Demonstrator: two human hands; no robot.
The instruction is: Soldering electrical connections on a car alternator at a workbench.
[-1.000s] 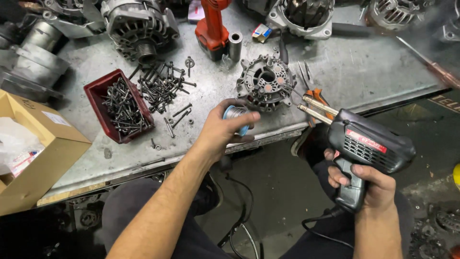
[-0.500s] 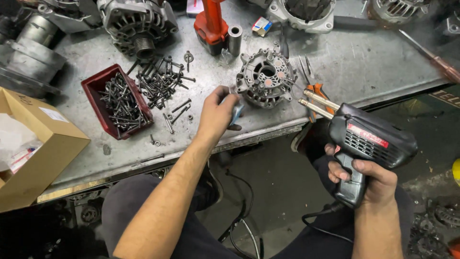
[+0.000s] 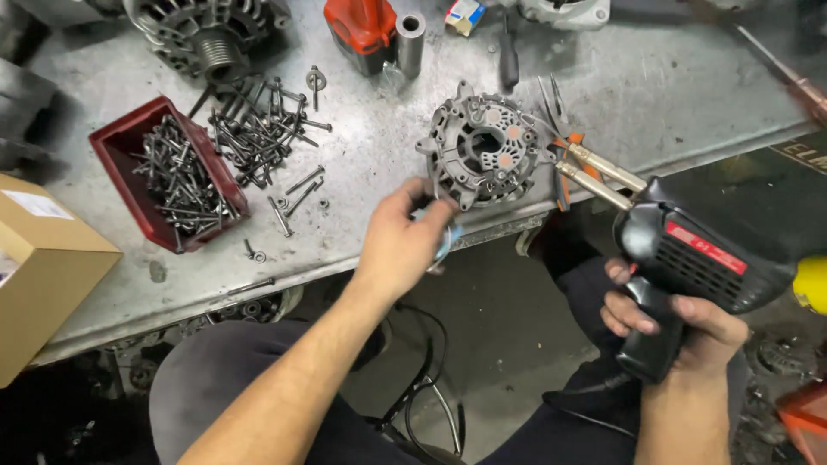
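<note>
left hand (image 3: 398,245) pinching small shiny spool (image 3: 443,241), 7 o'clock of alternator housing (image 3: 482,155); right hand (image 3: 680,323) clenched on soldering gun (image 3: 689,258), 4 o'clock

A single head-worn camera looks steeply down over the front edge of a metal workbench (image 3: 362,164), close enough that both forearms fill the lower frame. The bench takes up the upper half, running slightly askew, its edge falling toward the left. Below that edge appear the person's lap and the dark floor. No second view exists.
</note>
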